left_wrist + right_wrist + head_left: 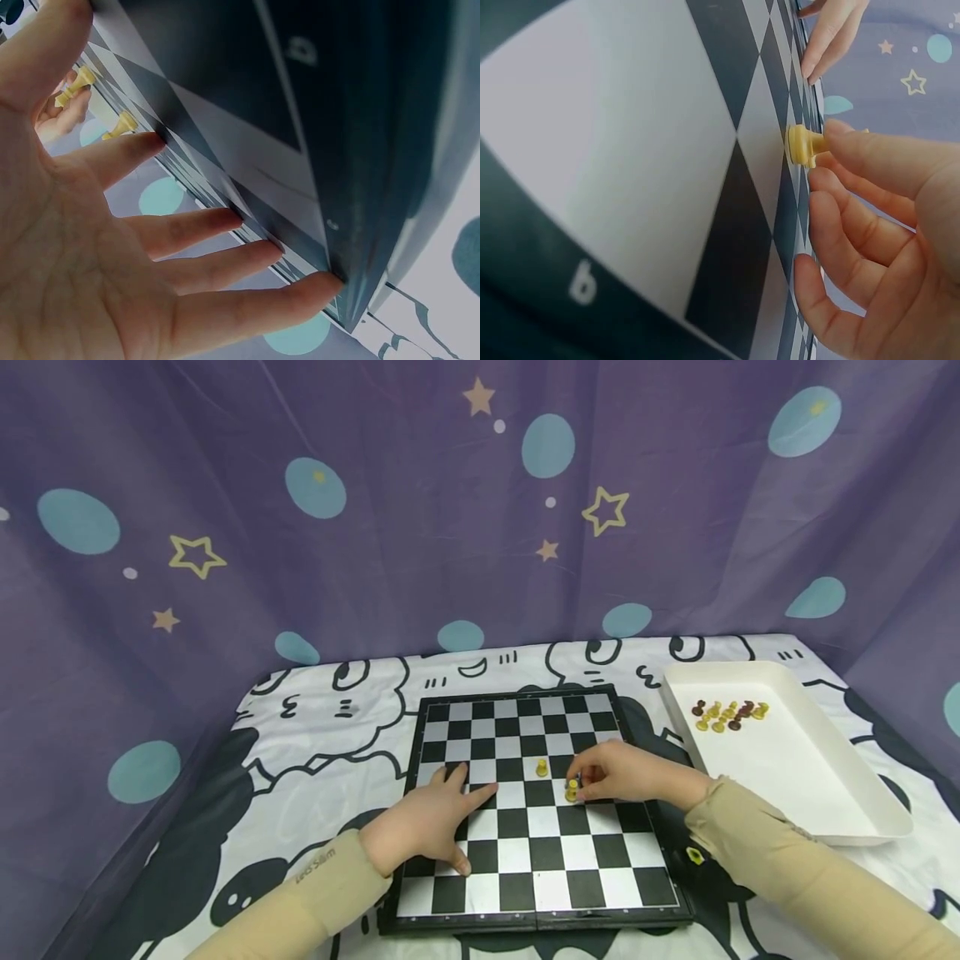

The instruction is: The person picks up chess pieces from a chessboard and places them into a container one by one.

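My right hand (628, 772) pinches a yellow chess piece (572, 791) between thumb and fingers, right of the middle of the chessboard (513, 855). In the right wrist view the base of this chess piece (801, 145) is at the board's surface, its upper part partly covered by the thumb. Another yellow chess piece (542, 768) stands upright on the board, a little to the left and farther back. My left hand (426, 820) rests on the board's left side with fingers spread; its fingertips (324, 283) touch the squares and nothing is held.
A white tray (810, 785) lies right of the board, with several yellow and dark red pieces (726, 717) at its far left. A patterned black-and-white cloth (315, 802) covers the table. Behind it hangs a purple curtain (420, 527).
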A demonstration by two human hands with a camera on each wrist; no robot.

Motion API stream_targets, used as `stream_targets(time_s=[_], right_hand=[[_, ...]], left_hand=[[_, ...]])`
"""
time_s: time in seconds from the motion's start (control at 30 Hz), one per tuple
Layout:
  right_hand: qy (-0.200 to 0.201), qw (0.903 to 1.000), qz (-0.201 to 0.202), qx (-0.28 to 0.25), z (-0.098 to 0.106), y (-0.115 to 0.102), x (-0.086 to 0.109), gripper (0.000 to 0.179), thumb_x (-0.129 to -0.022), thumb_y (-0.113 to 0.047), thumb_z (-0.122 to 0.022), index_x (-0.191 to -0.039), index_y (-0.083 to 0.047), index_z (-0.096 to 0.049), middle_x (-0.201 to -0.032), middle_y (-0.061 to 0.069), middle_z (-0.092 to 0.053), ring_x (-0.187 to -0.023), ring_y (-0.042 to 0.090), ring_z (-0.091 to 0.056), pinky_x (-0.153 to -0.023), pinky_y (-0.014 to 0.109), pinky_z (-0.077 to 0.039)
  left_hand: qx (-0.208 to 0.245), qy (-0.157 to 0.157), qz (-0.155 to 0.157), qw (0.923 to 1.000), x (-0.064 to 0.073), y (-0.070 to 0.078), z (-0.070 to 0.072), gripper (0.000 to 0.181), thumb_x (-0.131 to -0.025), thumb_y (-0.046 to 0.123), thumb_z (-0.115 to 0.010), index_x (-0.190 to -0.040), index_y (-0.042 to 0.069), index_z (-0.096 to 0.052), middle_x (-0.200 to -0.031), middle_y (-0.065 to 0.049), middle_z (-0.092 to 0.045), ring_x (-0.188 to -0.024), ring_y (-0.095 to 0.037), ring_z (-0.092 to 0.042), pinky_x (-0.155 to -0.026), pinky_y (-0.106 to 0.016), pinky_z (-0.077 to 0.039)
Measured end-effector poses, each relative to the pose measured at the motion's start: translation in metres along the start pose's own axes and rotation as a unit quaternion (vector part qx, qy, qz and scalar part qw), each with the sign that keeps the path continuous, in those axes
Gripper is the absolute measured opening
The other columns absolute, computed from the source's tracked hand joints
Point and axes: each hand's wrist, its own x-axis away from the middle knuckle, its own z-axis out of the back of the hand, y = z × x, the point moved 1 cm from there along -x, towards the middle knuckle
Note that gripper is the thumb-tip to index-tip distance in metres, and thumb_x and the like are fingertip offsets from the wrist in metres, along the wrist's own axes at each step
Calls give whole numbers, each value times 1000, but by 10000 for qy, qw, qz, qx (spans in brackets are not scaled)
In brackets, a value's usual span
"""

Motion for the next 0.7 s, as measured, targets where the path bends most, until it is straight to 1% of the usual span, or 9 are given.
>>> stream_targets(time_s=[0.1,0.3,0.7], right_hand=[[22,9999,124,30,0,0,0,15,-82,-14,-69,-96,-9,-69,-70,-8,-60,-59,1,-48,-55,19,-44],[71,9997,235,44,-1,1,0,8,-83,-13,-68,-90,-12,-70,-70,-9,-61,-60,0,-49,-55,19,-44],[140,9996,245,93,-6,1,-1,3,-83,-13,-68,-85,-15,-69,-69,-11,-61,-60,0,-49,-56,19,-44]], left_hand=[[-24,22,-11,10000,0,0,1,104,-55,49,-83,-144,30,-34,-147,-22,-29,-131,-47,-31,-90,-53,-46],[-32,33,-25,10000,1,0,1,103,-56,49,-83,-144,29,-34,-147,-22,-29,-131,-47,-32,-92,-52,-45],[-40,17,16,10000,3,2,1,102,-56,48,-83,-144,29,-34,-147,-21,-30,-131,-46,-32,-93,-53,-44]])
